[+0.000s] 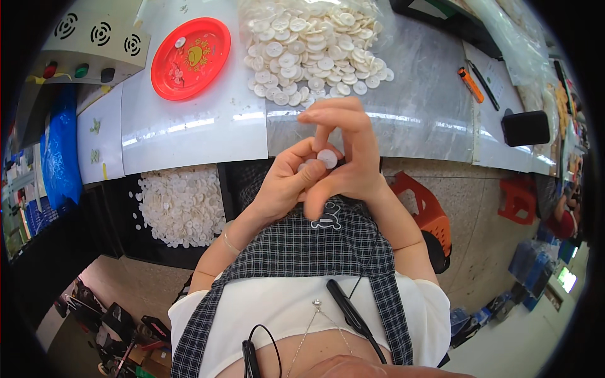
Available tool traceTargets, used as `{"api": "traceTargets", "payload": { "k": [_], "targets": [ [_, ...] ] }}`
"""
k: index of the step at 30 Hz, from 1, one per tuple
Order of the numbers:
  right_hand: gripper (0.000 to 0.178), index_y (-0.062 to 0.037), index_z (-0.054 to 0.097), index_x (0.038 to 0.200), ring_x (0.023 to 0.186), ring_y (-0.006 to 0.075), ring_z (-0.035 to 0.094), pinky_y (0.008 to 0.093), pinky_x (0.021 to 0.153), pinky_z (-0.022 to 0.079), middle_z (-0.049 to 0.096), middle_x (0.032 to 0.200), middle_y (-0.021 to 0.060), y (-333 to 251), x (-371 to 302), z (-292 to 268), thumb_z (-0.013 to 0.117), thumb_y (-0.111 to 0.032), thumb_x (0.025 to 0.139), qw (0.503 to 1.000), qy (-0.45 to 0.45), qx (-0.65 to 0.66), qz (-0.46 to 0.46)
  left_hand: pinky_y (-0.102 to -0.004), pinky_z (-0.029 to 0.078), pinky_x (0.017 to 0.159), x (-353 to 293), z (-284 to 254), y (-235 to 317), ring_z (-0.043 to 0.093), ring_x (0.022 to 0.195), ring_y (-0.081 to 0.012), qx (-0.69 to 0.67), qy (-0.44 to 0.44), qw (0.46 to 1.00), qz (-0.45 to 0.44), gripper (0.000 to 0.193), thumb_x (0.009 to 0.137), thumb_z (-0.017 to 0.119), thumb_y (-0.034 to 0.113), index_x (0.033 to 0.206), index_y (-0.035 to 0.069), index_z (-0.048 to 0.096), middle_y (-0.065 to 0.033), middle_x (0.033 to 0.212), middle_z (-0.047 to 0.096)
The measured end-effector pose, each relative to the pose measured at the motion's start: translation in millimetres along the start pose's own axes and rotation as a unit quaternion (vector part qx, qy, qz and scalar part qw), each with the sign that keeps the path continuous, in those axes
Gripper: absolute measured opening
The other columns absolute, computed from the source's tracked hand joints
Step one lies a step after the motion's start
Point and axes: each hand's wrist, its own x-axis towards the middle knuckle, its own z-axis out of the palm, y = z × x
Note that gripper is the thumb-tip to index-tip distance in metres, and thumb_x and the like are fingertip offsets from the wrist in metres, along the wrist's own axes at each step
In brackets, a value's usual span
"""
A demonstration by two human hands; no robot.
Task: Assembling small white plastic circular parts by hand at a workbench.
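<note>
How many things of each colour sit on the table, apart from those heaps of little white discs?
Round red plastic plate: 1
Orange marker pen: 1
Black pen: 1
Black rectangular box: 1
Total: 4

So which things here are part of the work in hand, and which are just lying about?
In use:
- left hand and right hand, pinching one white disc between them
- heap of white discs on the table
- second pile of discs in the dark tray below the table edge

Lying about:
- red plate
- orange marker
- black case
- grey control box
</note>
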Motion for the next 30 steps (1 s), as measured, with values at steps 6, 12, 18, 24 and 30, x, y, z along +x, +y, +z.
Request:
{"api": "traceTargets", "payload": {
  "k": [6, 12, 18, 24, 30],
  "targets": [
    [0.028, -0.0054, 0.065, 0.103, 0.085, 0.0199, 0.057, 0.0321, 0.077, 0.048, 0.066, 0.094, 0.0067, 8.2, 5.5, -18.7, 0.075, -0.01, 0.078, 0.955, -0.021, -0.269, 0.124, -0.0161, 0.027, 0.043, -7.5, -18.6, -0.7, 0.038, 0.051, -0.0002, 0.053, 0.027, 0.993, 0.101, 0.035, 0.091, 0.068, 0.033, 0.104, 0.003, 0.055, 0.0049, 0.066, 0.048],
    [0.02, -0.0076, 0.069, 0.095, 0.083, 0.0224, 0.061, 0.0321, 0.072, 0.05, 0.066, 0.089, 0.0056, 15.2, -9.4, -19.7, 0.074, -0.005, 0.075, 0.935, -0.05, -0.346, 0.064, -0.017, 0.026, 0.042, -9.4, -25.1, 5.8, 0.038, 0.05, -0.0014, 0.03, 0.032, 0.988, 0.147, 0.041, 0.085, 0.073, 0.034, 0.102, 0.001, 0.055, 0.0025, 0.075, 0.05],
    [0.02, -0.0053, 0.069, 0.094, 0.079, 0.0176, 0.061, 0.0293, 0.068, 0.052, 0.063, 0.087, 0.0048, 3.8, -12.1, -16.4, 0.075, -0.002, 0.076, 0.947, 0.032, -0.285, 0.147, -0.0172, 0.026, 0.041, -10.5, -26.8, 8.7, 0.038, 0.051, -0.0012, 0.048, 0.044, 0.983, 0.17, 0.042, 0.083, 0.076, 0.032, 0.101, 0.0, 0.056, 0.002, 0.081, 0.05],
    [0.02, -0.0056, 0.069, 0.092, 0.083, 0.0194, 0.06, 0.031, 0.07, 0.051, 0.064, 0.089, 0.0039, 15.7, -15.5, -24.2, 0.077, -0.004, 0.074, 0.929, 0.023, -0.354, 0.109, -0.0171, 0.026, 0.041, -8.7, -24.0, 9.1, 0.038, 0.052, -0.0011, 0.061, 0.058, 0.979, 0.188, 0.041, 0.082, 0.077, 0.032, 0.099, 0.001, 0.055, 0.0024, 0.081, 0.049],
    [0.02, -0.0077, 0.07, 0.088, 0.083, 0.0205, 0.059, 0.0317, 0.071, 0.048, 0.066, 0.09, 0.0023, 14.7, -15.2, -23.7, 0.079, -0.006, 0.071, 0.929, 0.031, -0.362, 0.062, -0.0175, 0.029, 0.041, -7.0, -28.1, 8.3, 0.04, 0.052, -0.0025, 0.048, 0.035, 0.978, 0.201, 0.038, 0.085, 0.075, 0.027, 0.103, 0.002, 0.052, -0.0001, 0.085, 0.051]
  ]
}}
